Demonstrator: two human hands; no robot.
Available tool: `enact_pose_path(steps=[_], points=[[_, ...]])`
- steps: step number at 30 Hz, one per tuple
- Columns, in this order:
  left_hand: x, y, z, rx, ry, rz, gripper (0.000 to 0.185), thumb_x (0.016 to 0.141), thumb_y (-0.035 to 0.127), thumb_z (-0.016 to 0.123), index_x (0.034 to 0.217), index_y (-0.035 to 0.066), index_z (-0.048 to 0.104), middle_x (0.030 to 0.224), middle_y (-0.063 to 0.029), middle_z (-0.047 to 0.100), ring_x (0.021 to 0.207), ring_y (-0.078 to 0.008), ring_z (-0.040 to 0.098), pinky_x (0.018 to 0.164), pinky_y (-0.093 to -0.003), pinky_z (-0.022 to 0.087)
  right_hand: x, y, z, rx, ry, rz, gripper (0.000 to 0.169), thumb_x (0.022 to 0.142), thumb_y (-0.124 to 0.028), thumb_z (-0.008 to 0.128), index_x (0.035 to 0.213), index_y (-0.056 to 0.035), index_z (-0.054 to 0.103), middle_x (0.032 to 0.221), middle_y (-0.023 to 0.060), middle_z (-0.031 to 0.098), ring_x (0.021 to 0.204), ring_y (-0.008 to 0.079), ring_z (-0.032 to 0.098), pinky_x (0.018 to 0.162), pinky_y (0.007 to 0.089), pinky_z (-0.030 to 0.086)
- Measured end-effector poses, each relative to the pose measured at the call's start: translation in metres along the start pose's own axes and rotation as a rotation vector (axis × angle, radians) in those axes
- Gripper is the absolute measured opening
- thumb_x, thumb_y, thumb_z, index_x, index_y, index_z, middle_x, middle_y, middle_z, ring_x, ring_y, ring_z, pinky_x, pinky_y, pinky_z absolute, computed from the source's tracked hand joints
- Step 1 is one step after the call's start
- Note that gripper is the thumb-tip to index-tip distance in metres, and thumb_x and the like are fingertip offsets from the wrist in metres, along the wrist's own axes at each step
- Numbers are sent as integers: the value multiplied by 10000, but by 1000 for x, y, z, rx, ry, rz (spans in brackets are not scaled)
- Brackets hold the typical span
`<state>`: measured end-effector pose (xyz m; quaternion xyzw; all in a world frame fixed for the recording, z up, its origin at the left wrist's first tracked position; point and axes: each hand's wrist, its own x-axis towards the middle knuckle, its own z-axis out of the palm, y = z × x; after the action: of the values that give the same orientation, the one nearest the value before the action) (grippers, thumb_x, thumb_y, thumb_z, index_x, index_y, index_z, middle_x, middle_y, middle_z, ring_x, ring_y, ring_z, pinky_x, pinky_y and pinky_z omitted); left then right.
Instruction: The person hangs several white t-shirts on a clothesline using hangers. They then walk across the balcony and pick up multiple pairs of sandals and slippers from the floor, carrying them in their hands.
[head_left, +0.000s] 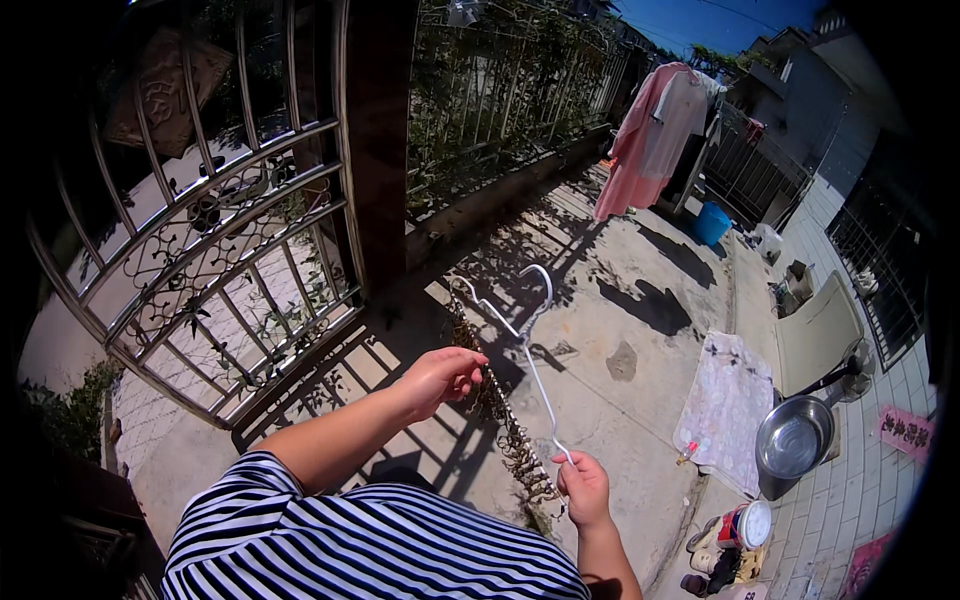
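A white clothes hanger (538, 364) is held in front of me, its hook pointing away from my body. My right hand (583, 487) grips its near corner. Dark, curly, dried strands (517, 450) hang in a row along the hanger's lower bar, from the far corner down to my right hand. My left hand (448, 379) pinches at this bar or the strands on it, near the middle, with thumb and index finger together. What exactly lies between those fingertips is hidden.
A metal gate (225, 262) stands at left. Clothes (652, 142) hang on a rack farther off, near a blue bucket (711, 223). At right are a floral cloth (724, 412), a metal basin (795, 437), a paint bucket (754, 525), several shoes (724, 566) and a tiled wall.
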<state>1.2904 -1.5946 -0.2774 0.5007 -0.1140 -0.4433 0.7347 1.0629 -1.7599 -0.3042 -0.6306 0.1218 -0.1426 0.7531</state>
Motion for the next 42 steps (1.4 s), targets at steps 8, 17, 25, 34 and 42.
enact_pose_path(steps=[8,17,25,34,42], points=[[160,105,-107,87,191,321,117,844,155,486,848,53,543,665,-4,529,523,-56,442,473,-180,349,216,-17,-38,61,129,-158,159,850,-106,433,941,17,477,523,10,408,434,71,340,427,193,304],[370,282,-144,210,156,544,162,863,188,462,857,57,557,687,1,540,563,-54,464,497,-187,374,425,-36,-68,25,218,-306,300,841,-146,473,1078,33,426,580,22,436,463,64,378,423,165,320],[546,411,-181,343,346,839,223,875,241,439,935,65,563,886,-20,581,807,-101,543,711,-261,441,583,-26,-154,140,211,-360,326,831,-152,496,1086,35,417,563,23,414,433,67,355,382,168,287],[685,553,-199,327,536,971,277,897,235,390,1061,48,512,1066,-53,540,953,-153,526,800,-312,432,698,-50,-200,121,193,-362,303,833,-128,477,1076,41,414,551,21,410,437,63,359,387,161,286],[774,646,-240,391,773,934,521,841,274,491,1225,-21,297,1098,-125,486,777,-178,576,551,-275,472,740,-57,-184,155,275,-359,296,824,-132,477,1053,45,414,552,29,424,462,73,381,411,170,310]])
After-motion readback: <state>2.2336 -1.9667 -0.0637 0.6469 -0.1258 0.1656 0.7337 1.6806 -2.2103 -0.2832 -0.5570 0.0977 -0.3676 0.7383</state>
